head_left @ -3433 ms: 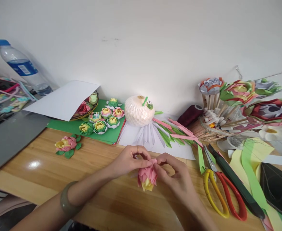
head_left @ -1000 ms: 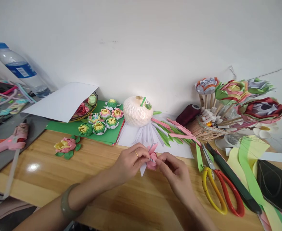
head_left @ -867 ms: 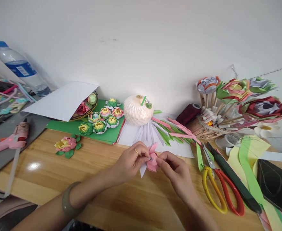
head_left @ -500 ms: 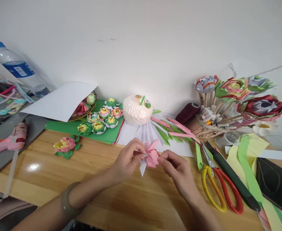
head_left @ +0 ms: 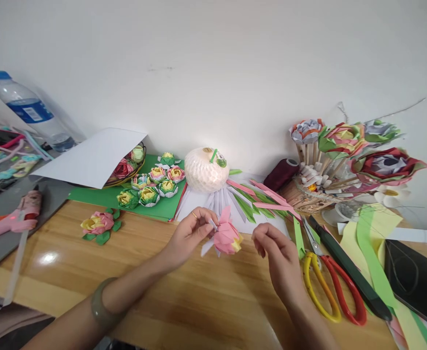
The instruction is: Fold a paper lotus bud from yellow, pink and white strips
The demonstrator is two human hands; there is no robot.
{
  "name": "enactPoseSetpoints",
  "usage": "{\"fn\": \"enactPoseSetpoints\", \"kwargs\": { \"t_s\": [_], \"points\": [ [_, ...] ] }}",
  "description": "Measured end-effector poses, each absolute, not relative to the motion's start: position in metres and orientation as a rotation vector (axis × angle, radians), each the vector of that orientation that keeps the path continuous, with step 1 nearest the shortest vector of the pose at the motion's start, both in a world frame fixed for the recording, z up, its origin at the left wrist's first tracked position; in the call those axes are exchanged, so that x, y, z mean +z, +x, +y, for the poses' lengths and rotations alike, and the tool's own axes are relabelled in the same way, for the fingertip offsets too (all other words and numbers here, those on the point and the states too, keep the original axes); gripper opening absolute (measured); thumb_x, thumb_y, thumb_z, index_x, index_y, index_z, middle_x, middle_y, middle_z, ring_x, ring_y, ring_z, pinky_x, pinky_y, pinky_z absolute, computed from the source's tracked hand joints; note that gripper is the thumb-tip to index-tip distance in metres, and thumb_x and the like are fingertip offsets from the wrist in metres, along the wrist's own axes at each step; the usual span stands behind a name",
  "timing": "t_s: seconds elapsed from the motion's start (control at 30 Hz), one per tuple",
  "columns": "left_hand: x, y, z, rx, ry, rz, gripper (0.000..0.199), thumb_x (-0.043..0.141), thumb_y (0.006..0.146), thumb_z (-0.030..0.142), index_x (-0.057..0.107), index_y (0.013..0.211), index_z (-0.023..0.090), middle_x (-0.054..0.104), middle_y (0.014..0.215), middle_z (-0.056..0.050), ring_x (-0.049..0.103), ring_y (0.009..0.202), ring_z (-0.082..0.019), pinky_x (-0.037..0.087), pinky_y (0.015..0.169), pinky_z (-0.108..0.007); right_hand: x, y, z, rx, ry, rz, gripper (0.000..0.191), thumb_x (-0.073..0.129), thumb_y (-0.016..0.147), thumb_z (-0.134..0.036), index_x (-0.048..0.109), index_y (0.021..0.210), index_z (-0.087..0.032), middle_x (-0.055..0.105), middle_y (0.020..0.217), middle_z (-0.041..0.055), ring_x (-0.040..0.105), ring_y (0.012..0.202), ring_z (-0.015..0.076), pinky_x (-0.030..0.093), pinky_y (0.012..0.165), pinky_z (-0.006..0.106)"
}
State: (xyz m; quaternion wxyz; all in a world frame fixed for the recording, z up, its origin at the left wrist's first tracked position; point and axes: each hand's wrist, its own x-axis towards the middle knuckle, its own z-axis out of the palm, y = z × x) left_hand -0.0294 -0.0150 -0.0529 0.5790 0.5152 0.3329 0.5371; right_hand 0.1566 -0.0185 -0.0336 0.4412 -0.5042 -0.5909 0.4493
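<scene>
My left hand (head_left: 191, 236) pinches a pink paper flower (head_left: 227, 237) at its base, above the front of the wooden table. The flower has folded pink petals, a yellow centre tilted to the right, and pale paper tips on its left side. A little to its right is my right hand (head_left: 277, 253), its fingers loosely bent and not touching the flower. No object shows in that hand. A finished pink and yellow paper flower with green leaves (head_left: 98, 225) lies on the table to the left.
Several paper lotuses (head_left: 150, 194) sit on green paper (head_left: 89, 197). Behind are a foam-netted fruit (head_left: 206, 170) and paper strips (head_left: 242, 199). Scissors (head_left: 321, 272), a dark-handled cutter (head_left: 352, 272) and a flower basket (head_left: 304, 194) are right; a glue gun (head_left: 16, 221) and bottle (head_left: 33, 109) left.
My right hand has let go of the flower and moved slightly right. The flower has turned in my left hand, so its yellow centre now shows.
</scene>
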Motion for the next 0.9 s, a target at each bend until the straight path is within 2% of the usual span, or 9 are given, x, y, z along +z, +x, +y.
{"fn": "enactPoseSetpoints", "kwargs": {
  "t_s": [0.07, 0.17, 0.37, 0.47, 0.7, 0.9],
  "points": [
    [-0.052, -0.030, -0.014, 1.177, 1.103, 0.764, 0.019, 0.056, 0.078, 0.033, 0.048, 0.078, 0.015, 0.052, 0.081, -0.002, 0.045, 0.065, -0.008, 0.039, 0.060, -0.021, -0.034, 0.157, -0.016, 1.076, -1.259, -1.390, 0.018, 0.051, 0.081, -0.035, 0.058, 0.075, -0.020, 0.050, 0.065, -0.0019, 0.046, 0.063, 0.0121, 0.037, 0.058, 0.022],
    [-0.053, -0.029, -0.014, 1.067, 1.025, 0.752, 0.021, 0.060, 0.076, 0.033, 0.050, 0.077, 0.014, 0.055, 0.080, -0.003, 0.048, 0.066, -0.009, 0.040, 0.062, -0.021, -0.033, 0.154, -0.015, 1.248, -1.188, -1.436, 0.023, 0.053, 0.079, -0.039, 0.062, 0.091, -0.022, 0.060, 0.081, 0.0019, 0.053, 0.076, 0.0157, 0.043, 0.069, 0.026],
    [-0.052, -0.028, -0.014, 0.884, 0.907, 0.761, 0.013, 0.062, 0.070, 0.022, 0.057, 0.078, 0.014, 0.057, 0.076, -0.001, 0.053, 0.070, -0.011, 0.042, 0.065, -0.023, -0.033, 0.147, -0.018, 1.409, -1.222, -1.392, 0.020, 0.062, 0.073, -0.038, 0.063, 0.080, -0.019, 0.063, 0.076, 0.0017, 0.055, 0.066, 0.0136, 0.043, 0.060, 0.025],
    [-0.052, -0.026, -0.013, 0.838, 0.848, 0.832, 0.019, 0.057, 0.065, 0.017, 0.062, 0.083, 0.015, 0.061, 0.077, -0.002, 0.055, 0.068, -0.012, 0.043, 0.064, -0.023, -0.037, 0.144, -0.019, 1.431, -1.324, -1.406, 0.021, 0.063, 0.071, -0.037, 0.062, 0.075, -0.017, 0.063, 0.073, 0.0020, 0.055, 0.064, 0.0137, 0.043, 0.060, 0.025],
    [-0.059, -0.025, -0.009, 0.763, 1.064, 1.057, 0.022, 0.055, 0.069, 0.027, 0.070, 0.077, 0.013, 0.070, 0.078, -0.005, 0.059, 0.078, -0.018, 0.043, 0.075, -0.029, -0.047, 0.142, -0.015, 1.421, -1.436, -1.445, 0.021, 0.060, 0.073, -0.036, 0.058, 0.069, -0.016, 0.060, 0.064, -0.0002, 0.054, 0.059, 0.0124, 0.041, 0.056, 0.024],
    [-0.061, -0.026, -0.010, 0.849, 1.149, 1.085, 0.019, 0.064, 0.065, 0.026, 0.067, 0.077, 0.012, 0.068, 0.076, -0.004, 0.058, 0.069, -0.015, 0.044, 0.064, -0.024, -0.046, 0.142, -0.015, 1.502, -1.307, -1.432, 0.023, 0.059, 0.073, -0.038, 0.056, 0.071, -0.016, 0.058, 0.069, 0.0001, 0.054, 0.063, 0.0125, 0.043, 0.059, 0.024]
  ]
}}
